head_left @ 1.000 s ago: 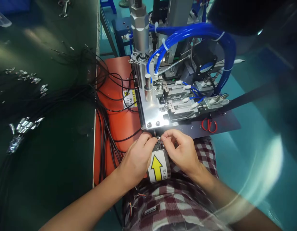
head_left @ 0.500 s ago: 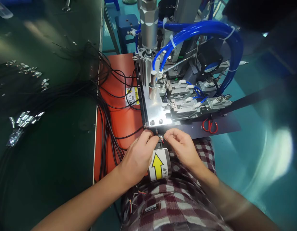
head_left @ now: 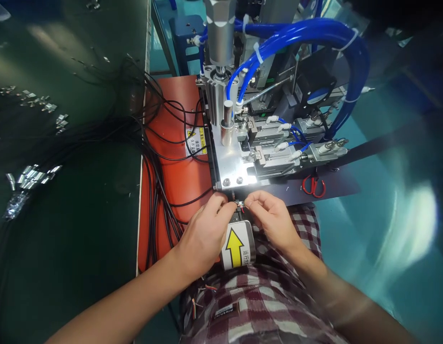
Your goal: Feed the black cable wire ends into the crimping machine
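Observation:
My left hand point(head_left: 203, 232) and my right hand point(head_left: 273, 220) meet in front of the metal machine point(head_left: 239, 157), both pinched on a small cable end point(head_left: 239, 205) with thin coloured wires showing. They work just below the machine's silver front plate and above a black motor with a yellow arrow label point(head_left: 235, 247). My fingers are curled tight around the tiny piece, and the cable's course under my left hand is hidden.
A bundle of black cables point(head_left: 156, 157) lies across the orange mat point(head_left: 178, 177) at the left. Small shiny metal parts point(head_left: 27, 179) are scattered on the dark green belt. Blue air hoses point(head_left: 307, 38) arch over the machine. Red scissors point(head_left: 313, 185) lie at its right.
My hands have stayed together on the cable end with only slight finger shifts. The view has tilted a little, moving the machine lower in the picture.

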A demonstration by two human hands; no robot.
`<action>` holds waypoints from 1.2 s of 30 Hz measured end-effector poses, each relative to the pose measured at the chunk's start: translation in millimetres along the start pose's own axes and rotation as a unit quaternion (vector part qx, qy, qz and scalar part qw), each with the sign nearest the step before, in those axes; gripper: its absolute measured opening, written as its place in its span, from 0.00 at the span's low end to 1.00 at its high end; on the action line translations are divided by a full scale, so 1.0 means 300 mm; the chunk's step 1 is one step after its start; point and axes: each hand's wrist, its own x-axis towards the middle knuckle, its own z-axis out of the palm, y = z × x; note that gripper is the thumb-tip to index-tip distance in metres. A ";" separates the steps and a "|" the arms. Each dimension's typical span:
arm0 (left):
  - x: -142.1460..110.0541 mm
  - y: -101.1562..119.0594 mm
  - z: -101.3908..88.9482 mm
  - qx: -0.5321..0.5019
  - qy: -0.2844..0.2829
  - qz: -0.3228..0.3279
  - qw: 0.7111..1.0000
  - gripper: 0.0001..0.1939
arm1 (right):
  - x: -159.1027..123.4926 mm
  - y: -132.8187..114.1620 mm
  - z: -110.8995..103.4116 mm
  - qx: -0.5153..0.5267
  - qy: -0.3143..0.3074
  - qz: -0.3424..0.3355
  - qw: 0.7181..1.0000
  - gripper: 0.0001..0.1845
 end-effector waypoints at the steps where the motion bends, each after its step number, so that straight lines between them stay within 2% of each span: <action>1: 0.000 0.001 -0.003 0.001 -0.003 -0.003 1.000 0.12 | 0.004 -0.001 0.001 0.002 0.000 0.008 1.000 0.08; 5: -0.001 0.004 -0.013 -0.011 -0.011 -0.004 1.000 0.12 | 0.017 -0.002 -0.007 0.021 -0.020 0.043 0.999 0.08; 7: -0.004 0.002 -0.013 -0.027 -0.005 0.000 1.000 0.13 | 0.012 -0.001 -0.016 -0.006 -0.025 0.038 0.999 0.09; 10: -0.008 -0.003 -0.006 -0.044 0.018 0.004 0.999 0.13 | -0.012 -0.004 -0.019 -0.132 0.032 -0.047 0.990 0.08; 12: -0.008 -0.006 -0.002 -0.041 0.032 0.003 0.999 0.12 | -0.028 -0.013 -0.009 -0.217 0.063 -0.124 0.966 0.08; 14: -0.007 -0.007 0.000 -0.036 0.039 0.003 0.999 0.11 | -0.034 -0.025 0.007 -0.273 0.059 -0.177 0.944 0.07; 19: -0.006 -0.009 -0.002 -0.040 0.042 0.011 0.998 0.10 | -0.017 -0.055 0.031 -0.363 0.035 -0.223 0.904 0.07; 21: -0.007 -0.010 0.000 -0.039 0.042 0.011 0.998 0.11 | -0.011 -0.053 0.025 -0.374 0.041 -0.221 0.900 0.08; 22: -0.008 -0.010 0.001 -0.038 0.041 0.011 0.998 0.11 | -0.009 -0.048 0.020 -0.361 0.046 -0.211 0.907 0.08; 24: -0.009 -0.010 0.003 -0.036 0.040 0.014 0.998 0.11 | -0.005 -0.030 0.008 -0.290 0.047 -0.169 0.941 0.08; 26: -0.009 -0.009 0.003 -0.034 0.038 0.015 0.999 0.11 | 0.003 -0.012 -0.001 -0.179 0.029 -0.110 0.977 0.09; 28: -0.008 -0.009 0.002 -0.030 0.035 0.014 0.999 0.11 | 0.012 -0.001 -0.003 -0.069 0.000 -0.049 0.996 0.10; 31: -0.006 -0.008 -0.001 -0.024 0.028 0.011 0.999 0.11 | 0.021 -0.005 0.004 0.031 -0.019 0.019 0.999 0.10; 36: -0.004 -0.004 -0.005 -0.016 0.018 0.007 1.000 0.12 | 0.033 -0.021 0.012 0.068 -0.021 0.048 0.996 0.11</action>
